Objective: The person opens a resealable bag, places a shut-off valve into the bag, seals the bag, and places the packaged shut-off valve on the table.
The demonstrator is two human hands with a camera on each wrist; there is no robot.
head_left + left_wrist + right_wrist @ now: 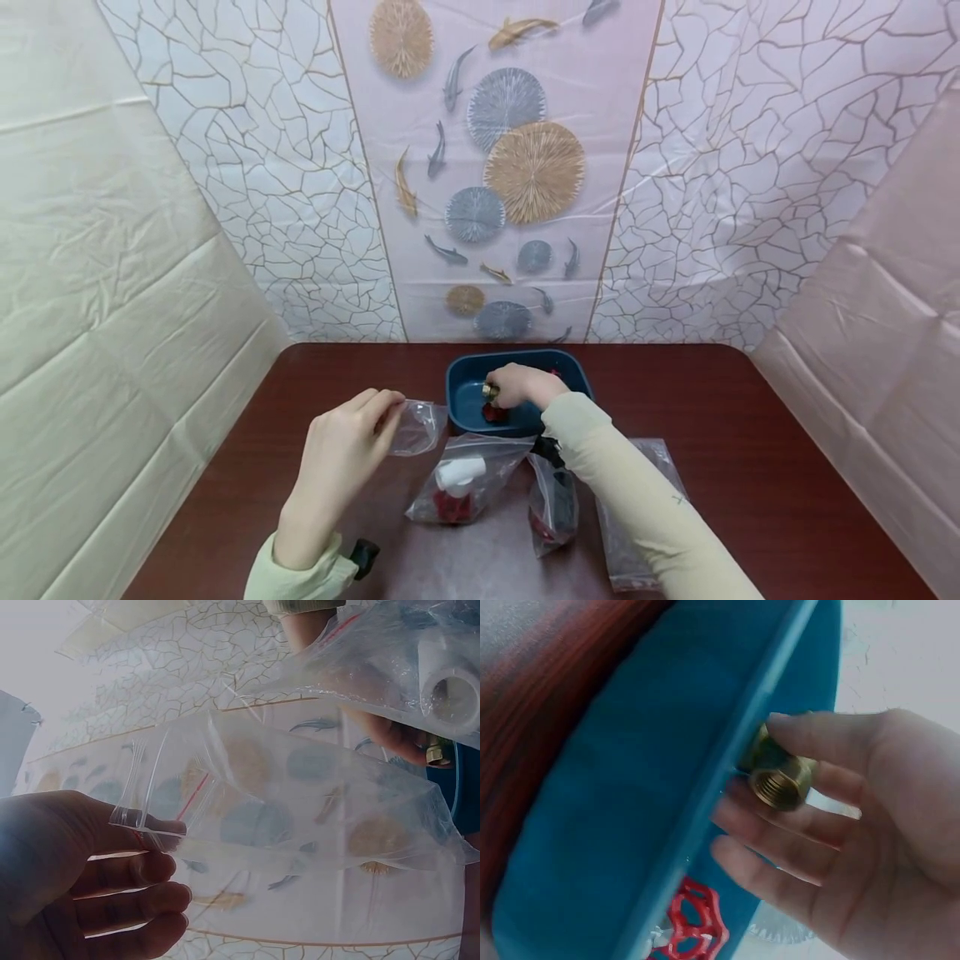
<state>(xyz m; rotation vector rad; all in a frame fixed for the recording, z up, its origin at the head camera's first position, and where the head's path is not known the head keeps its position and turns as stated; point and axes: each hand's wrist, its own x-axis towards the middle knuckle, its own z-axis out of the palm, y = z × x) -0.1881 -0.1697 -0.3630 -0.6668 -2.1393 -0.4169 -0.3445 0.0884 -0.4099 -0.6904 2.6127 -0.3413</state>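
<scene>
My left hand (341, 442) pinches the edge of a clear zip bag (417, 427) between thumb and forefinger. In the left wrist view that zip bag (300, 817) hangs out flat, with a red line along its seal. My right hand (517, 385) is over a blue bin (459, 402) and holds a brass threaded fitting (490, 390). The right wrist view shows the fitting (780, 784) between thumb and fingers, its threaded opening facing the camera. A red handwheel (697, 919) is at the bin's rim, lower in that view.
Left of centre stands a zip bag (480, 467) holding a white pipe fitting (461, 473) and a red part (453, 506). Beside it is another bag (553, 508) with dark and red contents. A flat zip bag (626, 550) lies under my right forearm. A patterned cloth hangs behind the table.
</scene>
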